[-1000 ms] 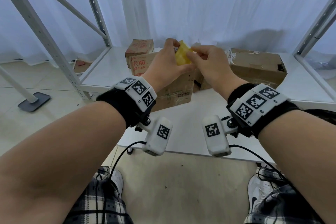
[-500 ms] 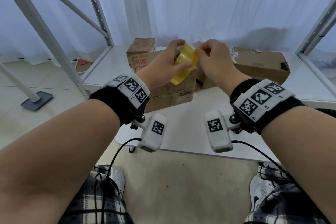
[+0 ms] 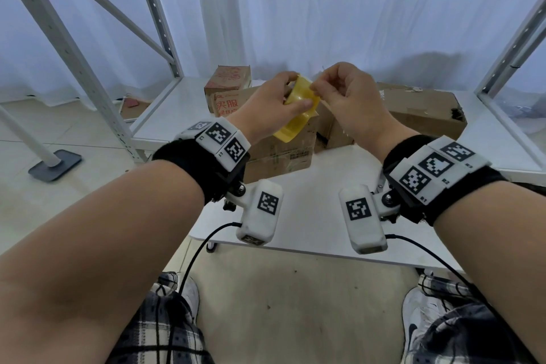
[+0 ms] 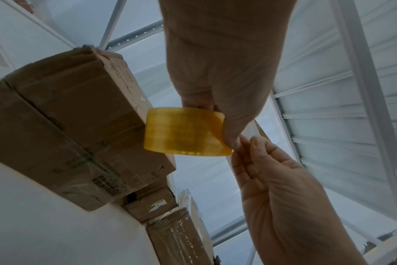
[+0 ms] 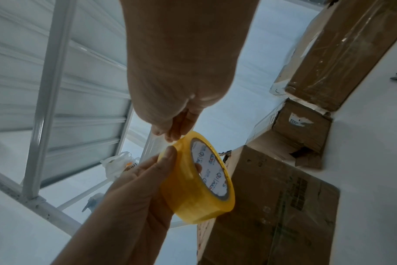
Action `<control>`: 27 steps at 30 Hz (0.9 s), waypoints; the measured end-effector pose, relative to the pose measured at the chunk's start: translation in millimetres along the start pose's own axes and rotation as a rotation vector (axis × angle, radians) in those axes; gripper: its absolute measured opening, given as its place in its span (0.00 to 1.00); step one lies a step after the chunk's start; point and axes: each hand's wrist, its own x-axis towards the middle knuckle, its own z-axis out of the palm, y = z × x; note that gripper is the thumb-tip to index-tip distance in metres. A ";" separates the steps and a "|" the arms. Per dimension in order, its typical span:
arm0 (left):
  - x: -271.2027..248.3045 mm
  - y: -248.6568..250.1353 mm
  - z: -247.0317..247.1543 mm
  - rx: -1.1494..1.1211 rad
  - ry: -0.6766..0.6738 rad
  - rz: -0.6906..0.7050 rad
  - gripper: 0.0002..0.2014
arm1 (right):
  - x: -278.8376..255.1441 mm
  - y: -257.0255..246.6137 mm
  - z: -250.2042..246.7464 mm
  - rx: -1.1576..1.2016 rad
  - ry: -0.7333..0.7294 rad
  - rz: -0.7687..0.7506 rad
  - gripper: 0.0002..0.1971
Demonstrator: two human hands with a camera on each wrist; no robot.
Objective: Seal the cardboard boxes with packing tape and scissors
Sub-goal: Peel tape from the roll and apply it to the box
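Closed cardboard boxes (image 3: 277, 154) sit on the white shelf (image 3: 310, 216) — contents hidden; the front one carries red characters and a barcode. The left hand (image 3: 271, 103) grips the yellow tape roll (image 3: 298, 112) above them, its core print unreadable. The right hand (image 3: 348, 97), raised beside it, pinches the roll's edge — thumb and fingertip narrow.

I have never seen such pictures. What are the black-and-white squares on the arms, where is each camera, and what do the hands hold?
No machine here: a person works with bare hands. The squares are markers on wristbands that carry small cameras. One picture comes from a head camera looking down; the other two look along each wrist. Cardboard boxes stand on a white shelf. The left hand grips a yellow tape roll. The right hand pinches at the roll's edge, seemingly the tape's loose end.
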 end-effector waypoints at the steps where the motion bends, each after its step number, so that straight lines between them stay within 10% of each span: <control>1: -0.4 -0.7 -0.9 -0.014 0.008 -0.002 0.29 | -0.6 -2.6 0.5 0.049 0.019 0.025 0.07; 9: -6.8 -3.2 -5.2 0.026 0.003 0.024 0.32 | 1.6 -6.9 0.9 0.075 0.015 0.107 0.33; 14: -32.1 -6.4 8.5 0.133 -0.001 0.025 0.29 | -7.0 -2.9 -1.4 -0.063 -0.173 0.165 0.03; 27: -86.3 -41.0 24.5 -0.162 -0.091 -0.251 0.23 | -57.6 21.6 32.9 -0.416 -0.218 0.018 0.05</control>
